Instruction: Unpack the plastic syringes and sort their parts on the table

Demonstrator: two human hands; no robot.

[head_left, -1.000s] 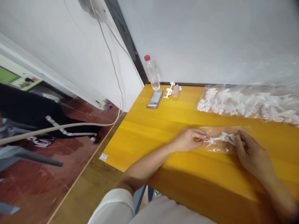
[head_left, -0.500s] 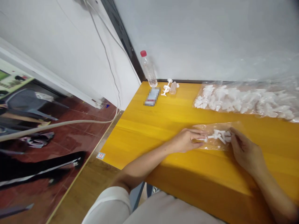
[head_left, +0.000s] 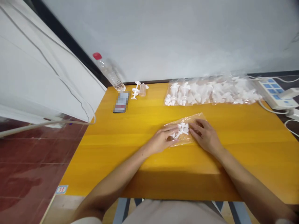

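Note:
A small clear plastic bag (head_left: 187, 119) holding several white plastic parts (head_left: 182, 128) lies on the yellow table (head_left: 144, 149). My left hand (head_left: 161, 139) rests on the bag's left end, its fingers curled and pinching the plastic. My right hand (head_left: 205, 135) lies on the bag's right side, fingers bent and pressing on the bag next to the white parts.
A large clear bag of white parts (head_left: 210, 93) lies along the back wall. A bottle with a red cap (head_left: 108, 72), a loose syringe-like piece (head_left: 135, 90), a small vial (head_left: 142, 89) and a flat pack (head_left: 121, 102) sit at the back left. A power strip (head_left: 274, 95) is at right.
The view has swung right and now faces the table square on. Both hands have closed in on the small bag, and the white parts are bunched nearer its middle.

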